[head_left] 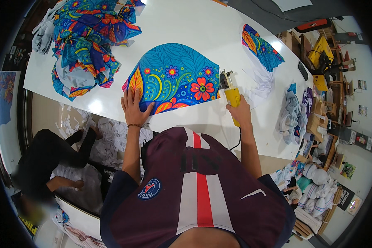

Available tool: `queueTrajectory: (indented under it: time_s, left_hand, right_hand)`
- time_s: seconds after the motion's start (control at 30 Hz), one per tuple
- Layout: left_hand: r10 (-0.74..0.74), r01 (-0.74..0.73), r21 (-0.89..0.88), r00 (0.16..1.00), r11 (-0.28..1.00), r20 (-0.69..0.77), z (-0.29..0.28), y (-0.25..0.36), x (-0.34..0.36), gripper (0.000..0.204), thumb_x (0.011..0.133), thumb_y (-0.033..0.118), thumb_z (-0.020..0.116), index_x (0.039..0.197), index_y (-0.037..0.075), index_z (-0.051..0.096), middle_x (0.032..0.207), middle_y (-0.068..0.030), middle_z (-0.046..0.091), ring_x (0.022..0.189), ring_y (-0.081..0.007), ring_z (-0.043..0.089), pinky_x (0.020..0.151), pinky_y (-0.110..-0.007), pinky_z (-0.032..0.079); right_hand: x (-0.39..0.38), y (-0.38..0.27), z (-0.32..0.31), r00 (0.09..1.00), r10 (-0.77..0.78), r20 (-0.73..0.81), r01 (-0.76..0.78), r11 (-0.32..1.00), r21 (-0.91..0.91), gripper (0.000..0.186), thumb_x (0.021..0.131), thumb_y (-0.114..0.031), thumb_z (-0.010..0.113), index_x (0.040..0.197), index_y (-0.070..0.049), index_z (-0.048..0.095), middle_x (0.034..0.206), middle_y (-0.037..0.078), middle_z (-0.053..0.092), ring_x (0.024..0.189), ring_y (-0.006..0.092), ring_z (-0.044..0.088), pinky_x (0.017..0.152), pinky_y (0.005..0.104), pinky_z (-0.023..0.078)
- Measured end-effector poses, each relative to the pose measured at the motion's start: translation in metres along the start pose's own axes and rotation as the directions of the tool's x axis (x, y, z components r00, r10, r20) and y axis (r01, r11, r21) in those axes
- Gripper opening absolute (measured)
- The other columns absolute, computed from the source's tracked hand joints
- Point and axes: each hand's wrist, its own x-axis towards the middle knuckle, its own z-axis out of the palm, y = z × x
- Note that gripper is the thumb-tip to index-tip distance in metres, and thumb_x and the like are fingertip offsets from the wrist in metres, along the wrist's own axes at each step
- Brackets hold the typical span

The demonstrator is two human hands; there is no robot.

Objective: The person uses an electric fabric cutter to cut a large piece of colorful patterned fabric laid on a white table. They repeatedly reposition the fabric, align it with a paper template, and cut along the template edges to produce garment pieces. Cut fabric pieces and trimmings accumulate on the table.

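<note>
A blue floral fabric piece (173, 56) with a rounded far edge lies flat on the white table (186, 20). My left hand (133, 104) rests on its lower left corner, fingers spread and pressing it down. My right hand (240, 110) is wrapped round the yellow body of an electric fabric cutter (233, 97). The cutter's metal head sits at the fabric's right edge, and its black cord trails toward my body. White offcuts (262, 84) lie to the right of the cutter, near a smaller printed piece (262, 47).
A heap of printed fabric (87, 45) covers the table's far left. A dark phone (303, 71) lies by the right edge, near bundled grey-blue fabric (291, 115). White scraps (111, 134) fill the floor at left, where another person (45, 161) in black sits low.
</note>
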Motion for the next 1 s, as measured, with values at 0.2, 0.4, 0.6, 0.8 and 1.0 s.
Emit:
queueTrajectory:
  time_s: [0.2,0.4,0.6,0.8,1.0]
  left_hand:
    - [0.0,0.0,-0.004,1.0,1.0,-0.001,-0.001,0.001,0.0,0.091,0.085,0.059,0.077,0.157,0.011,0.047,0.167,-0.022,0.033,0.155,-0.0412,0.028,0.127,-0.058,0.018]
    - [-0.001,0.001,0.001,1.0,1.0,-0.019,-0.003,0.0,0.001,0.093,0.084,0.061,0.077,0.156,0.01,0.048,0.165,-0.0225,0.035,0.154,-0.0408,0.03,0.126,-0.058,0.018]
    - [-0.138,0.138,-0.018,0.99,0.99,-0.029,-0.001,0.019,0.023,0.073,0.087,0.053,0.078,0.145,0.012,0.059,0.131,-0.0144,0.06,0.122,-0.0356,0.055,0.109,-0.055,0.039]
    - [-0.409,0.277,-0.488,0.894,0.828,-0.185,-0.028,-0.022,0.099,0.018,0.095,0.024,0.069,0.101,0.009,0.076,0.083,-0.0147,0.073,0.07,-0.0279,0.072,0.065,-0.038,0.054]
    - [-0.368,-0.032,-0.531,0.684,0.847,-0.629,-0.144,-0.101,0.229,0.047,0.101,0.026,0.071,0.136,-0.003,0.061,0.129,-0.0196,0.068,0.118,-0.0282,0.066,0.104,-0.038,0.049]
  right_hand:
    - [0.033,-0.016,-0.005,0.999,-0.029,-0.031,0.029,1.0,0.003,0.066,0.075,-0.04,0.078,0.126,-0.006,0.055,0.112,0.025,0.073,0.106,0.0457,0.07,0.09,0.0546,0.056]
    - [0.069,-0.039,-0.01,0.996,-0.049,-0.07,0.051,0.999,0.019,0.066,0.073,-0.04,0.081,0.123,-0.003,0.06,0.111,0.025,0.073,0.105,0.0445,0.071,0.09,0.0526,0.056]
    - [0.074,-0.02,0.005,0.992,-0.123,0.014,0.097,0.847,0.523,0.049,0.078,-0.02,0.083,0.12,-0.001,0.064,0.096,0.013,0.071,0.075,0.0244,0.071,0.066,0.0385,0.059]
    - [0.022,0.014,0.008,0.997,-0.075,0.034,0.022,0.639,0.769,0.035,0.085,-0.014,0.08,0.112,-0.002,0.061,0.082,0.008,0.065,0.058,0.0191,0.065,0.052,0.032,0.054]
    - [-0.025,0.058,-0.013,0.998,0.006,-0.059,0.043,0.607,0.794,0.037,0.084,-0.014,0.08,0.113,-0.001,0.061,0.083,0.008,0.065,0.06,0.0177,0.064,0.054,0.031,0.054]
